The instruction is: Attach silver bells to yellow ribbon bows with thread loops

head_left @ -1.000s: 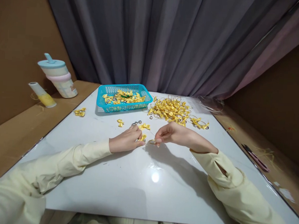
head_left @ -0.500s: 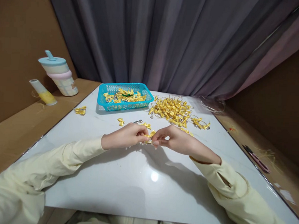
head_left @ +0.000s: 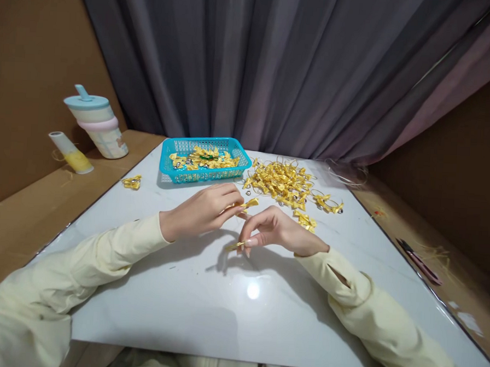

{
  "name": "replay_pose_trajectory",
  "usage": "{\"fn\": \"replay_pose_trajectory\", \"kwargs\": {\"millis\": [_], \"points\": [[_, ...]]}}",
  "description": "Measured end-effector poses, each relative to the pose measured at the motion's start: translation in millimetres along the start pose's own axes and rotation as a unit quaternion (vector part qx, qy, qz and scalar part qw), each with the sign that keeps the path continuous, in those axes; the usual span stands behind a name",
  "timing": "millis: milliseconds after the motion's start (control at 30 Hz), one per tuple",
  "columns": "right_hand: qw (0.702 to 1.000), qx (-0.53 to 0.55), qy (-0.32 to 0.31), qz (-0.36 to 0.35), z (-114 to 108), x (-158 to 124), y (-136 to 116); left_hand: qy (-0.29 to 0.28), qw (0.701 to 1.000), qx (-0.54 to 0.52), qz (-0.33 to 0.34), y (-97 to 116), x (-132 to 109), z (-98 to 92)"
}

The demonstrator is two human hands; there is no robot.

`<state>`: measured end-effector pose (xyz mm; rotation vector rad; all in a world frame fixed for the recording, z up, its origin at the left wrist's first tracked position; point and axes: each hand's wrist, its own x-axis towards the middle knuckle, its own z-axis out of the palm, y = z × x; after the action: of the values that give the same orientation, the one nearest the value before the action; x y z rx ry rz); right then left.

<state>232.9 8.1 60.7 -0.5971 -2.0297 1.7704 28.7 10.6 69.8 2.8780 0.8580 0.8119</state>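
Observation:
My left hand [head_left: 206, 206] is over the table, its fingers bent round a yellow ribbon bow [head_left: 251, 203] that sticks out past the fingertips. Lower and to the right, my right hand [head_left: 273, 229] pinches a thin gold-coloured piece [head_left: 234, 246] between thumb and finger, just above the tabletop. Its exact kind is too small to make out. Beyond my right hand lie a few loose yellow bows [head_left: 305, 220] and a big pile of yellow bows on thin cord loops [head_left: 280, 180], with small silver bells among them.
A blue plastic basket [head_left: 206, 176] with more bows stands at the back of the white table [head_left: 172, 311]. One bow bundle [head_left: 131, 182] lies at left. A tumbler [head_left: 98, 126] and a yellow thread spool [head_left: 76, 158] stand left; pink-handled snips [head_left: 419, 262] lie right.
My hands have come apart. The left has moved away from me to a bow; the right has come nearer and slightly left with the gold-coloured piece.

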Motion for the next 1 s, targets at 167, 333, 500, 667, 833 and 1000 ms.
{"fn": "replay_pose_trajectory", "kwargs": {"millis": [167, 333, 500, 667, 833, 1000], "points": [[0.992, 0.120, -0.022, -0.008, 5, 2, 6, -0.016, 0.999, -0.010, -0.035, -3, -1, -0.4], [0.995, 0.102, -0.009, -0.007, -12, -9, -17, -0.158, 0.973, -0.117, -0.124, -7, 0, -7.5], [0.994, 0.102, -0.009, 0.037, -29, -13, -23, -0.299, 0.888, -0.310, -0.162, -2, 4, -7.2], [0.979, 0.192, -0.013, 0.073, -34, -4, -3, -0.343, 0.821, -0.427, -0.162, 3, 1, 1.8], [0.966, 0.241, 0.032, 0.083, -30, 4, 14, -0.353, 0.785, -0.478, -0.175, 2, -1, 10.3], [0.967, 0.229, 0.014, 0.109, -30, 8, 25, -0.371, 0.748, -0.516, -0.193, -4, -2, 16.3]]}}
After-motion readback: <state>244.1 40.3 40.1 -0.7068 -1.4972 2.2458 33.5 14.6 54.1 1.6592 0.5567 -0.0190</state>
